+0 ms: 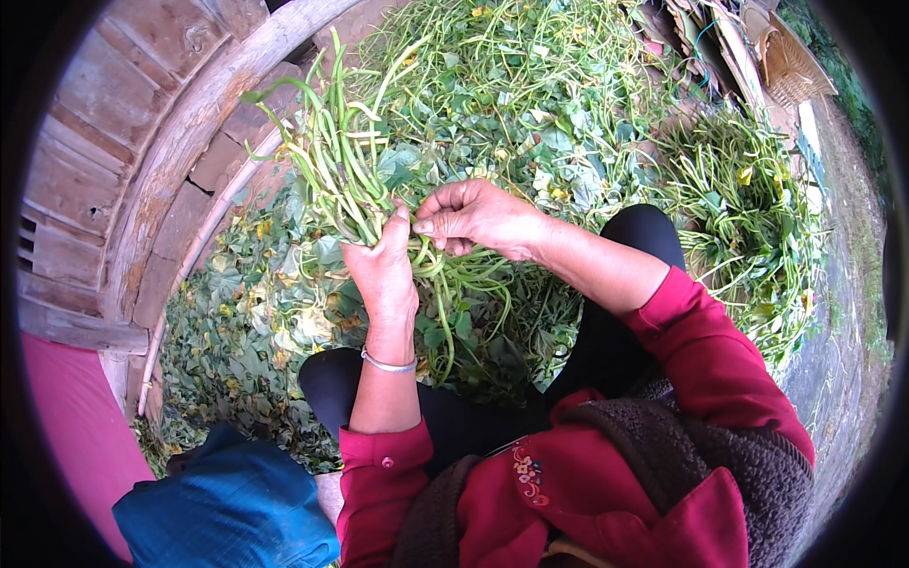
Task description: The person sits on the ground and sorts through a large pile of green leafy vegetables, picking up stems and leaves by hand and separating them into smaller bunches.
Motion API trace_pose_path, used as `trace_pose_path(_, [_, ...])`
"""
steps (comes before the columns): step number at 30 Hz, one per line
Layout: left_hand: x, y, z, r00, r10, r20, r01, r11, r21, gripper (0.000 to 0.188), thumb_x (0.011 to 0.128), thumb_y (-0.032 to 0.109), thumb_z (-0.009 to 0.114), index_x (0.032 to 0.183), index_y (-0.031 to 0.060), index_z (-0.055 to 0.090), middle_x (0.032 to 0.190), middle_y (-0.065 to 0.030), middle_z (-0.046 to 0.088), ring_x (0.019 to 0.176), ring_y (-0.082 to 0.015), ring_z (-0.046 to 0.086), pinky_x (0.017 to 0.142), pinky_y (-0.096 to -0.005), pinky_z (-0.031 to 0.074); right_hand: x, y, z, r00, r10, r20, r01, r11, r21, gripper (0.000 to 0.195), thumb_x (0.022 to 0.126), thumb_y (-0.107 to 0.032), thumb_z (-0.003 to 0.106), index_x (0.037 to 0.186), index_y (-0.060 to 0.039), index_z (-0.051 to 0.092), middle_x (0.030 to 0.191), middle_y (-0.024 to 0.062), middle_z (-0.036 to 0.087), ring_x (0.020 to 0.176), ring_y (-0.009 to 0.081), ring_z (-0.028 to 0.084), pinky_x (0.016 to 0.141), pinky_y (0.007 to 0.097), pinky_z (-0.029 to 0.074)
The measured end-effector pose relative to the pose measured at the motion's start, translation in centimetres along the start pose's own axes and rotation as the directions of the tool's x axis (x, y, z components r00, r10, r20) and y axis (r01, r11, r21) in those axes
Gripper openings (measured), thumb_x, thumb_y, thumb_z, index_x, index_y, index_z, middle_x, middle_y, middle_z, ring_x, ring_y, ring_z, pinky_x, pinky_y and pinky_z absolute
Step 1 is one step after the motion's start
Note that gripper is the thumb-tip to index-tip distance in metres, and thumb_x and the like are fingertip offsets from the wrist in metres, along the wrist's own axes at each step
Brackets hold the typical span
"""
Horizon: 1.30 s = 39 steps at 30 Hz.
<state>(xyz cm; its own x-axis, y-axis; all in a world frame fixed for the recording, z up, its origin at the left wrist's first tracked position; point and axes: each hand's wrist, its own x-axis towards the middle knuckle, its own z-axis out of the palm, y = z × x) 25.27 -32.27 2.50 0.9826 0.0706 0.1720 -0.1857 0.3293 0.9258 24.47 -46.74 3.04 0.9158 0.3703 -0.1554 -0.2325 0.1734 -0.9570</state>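
Observation:
My left hand (383, 263) is closed around a bundle of green vine stems (341, 156), its thumb pressed over their lower ends. The stems fan out above that fist, with a few curling to the left. Just to the right, my right hand (483, 220) has its thumb and forefinger pinched together at the side of the bundle. What lies between those fingertips is too small to make out. Loose green stems (461, 280) hang below both hands, over a heap of leafy vines (270, 284) between my knees.
More cut vines (525, 78) cover the ground ahead. A pile of stems (738, 206) lies at the right, below a woven basket (788, 71). Wooden planks (106, 156) and a pale pole (206, 241) bound the left side. Blue cloth (227, 504) is at the lower left.

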Motion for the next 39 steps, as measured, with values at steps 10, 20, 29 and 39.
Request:
trace_pose_path(10, [0.0, -0.1, 0.1, 1.000, -0.004, 0.000, 0.004, 1.000, -0.011, 0.033, 0.077, -0.007, 0.057, 0.109, 0.0000, 0.051, 0.094, -0.0037, 0.058, 0.083, -0.0110, 0.055, 0.079, -0.0257, 0.044, 0.0, 0.3, 0.1, 0.985, -0.171, -0.020, 0.151, 0.915, -0.373, 0.022, 0.085, -0.016, 0.062, 0.098, 0.0011, 0.058, 0.081, 0.0045, 0.060, 0.064, 0.0103, 0.056, 0.061, 0.0246, 0.049])
trace_pose_path(20, [-0.4, -0.3, 0.9, 0.999, 0.035, 0.030, -0.037, 0.998, 0.048, 0.031, 0.077, -0.010, 0.053, 0.107, 0.0000, 0.051, 0.090, -0.0037, 0.057, 0.081, -0.0111, 0.054, 0.076, -0.0252, 0.045, 0.2, 0.9, -0.1, 0.986, -0.108, -0.128, 0.085, 0.982, -0.169, 0.012, 0.081, -0.008, 0.065, 0.089, 0.0013, 0.063, 0.075, 0.0042, 0.061, 0.057, 0.0087, 0.052, 0.054, 0.0223, 0.044])
trace_pose_path(29, [-0.2, -0.3, 0.5, 1.000, 0.002, 0.013, -0.003, 0.998, 0.059, 0.033, 0.075, -0.010, 0.052, 0.106, -0.0003, 0.050, 0.089, -0.0038, 0.056, 0.079, -0.0112, 0.054, 0.075, -0.0245, 0.044, 0.0, 0.9, 0.5, 0.987, -0.116, -0.115, 0.095, 0.980, -0.172, 0.015, 0.082, -0.010, 0.064, 0.092, 0.0011, 0.062, 0.077, 0.0045, 0.062, 0.063, 0.0102, 0.058, 0.056, 0.0220, 0.046])
trace_pose_path(39, [-0.5, -0.3, 1.1, 0.998, -0.008, 0.056, 0.005, 0.998, 0.059, 0.027, 0.076, -0.009, 0.054, 0.101, 0.0000, 0.052, 0.089, -0.0030, 0.057, 0.079, -0.0101, 0.053, 0.073, -0.0237, 0.044, 0.4, 1.2, -0.4, 0.975, -0.030, -0.220, 0.043, 0.998, 0.055, 0.011, 0.075, -0.003, 0.069, 0.084, 0.0018, 0.065, 0.072, 0.0059, 0.062, 0.059, 0.0110, 0.054, 0.053, 0.0243, 0.044])
